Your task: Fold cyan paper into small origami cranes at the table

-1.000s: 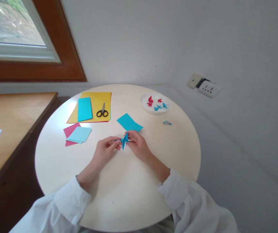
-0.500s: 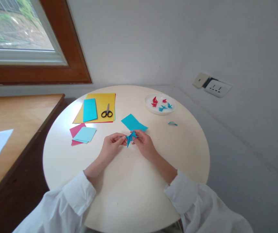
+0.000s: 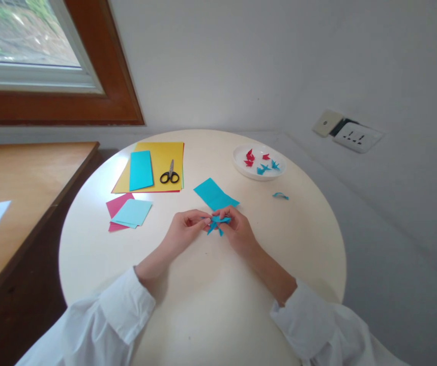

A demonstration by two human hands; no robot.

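Note:
A small folded blue paper figure (image 3: 216,224) is held between both my hands above the middle of the round cream table (image 3: 203,305). My left hand (image 3: 183,231) pinches its left side with fingertips pressed together. My right hand (image 3: 236,230) pinches its right side, fingers curled round it. Just behind the hands a blue paper sheet (image 3: 214,194) lies flat on the table.
A yellow paper stack (image 3: 161,161) at the back left carries a blue strip (image 3: 141,170) and black scissors (image 3: 170,174). Pink and pale blue sheets (image 3: 128,212) lie nearer. A white plate (image 3: 258,162) holds several small folded figures. A blue scrap (image 3: 280,195) lies at right. A wooden desk (image 3: 20,188) stands at left.
The folded blue figure has been turned in my fingers from upright to lying more sideways. The view has shifted slightly, so the hands appear further right.

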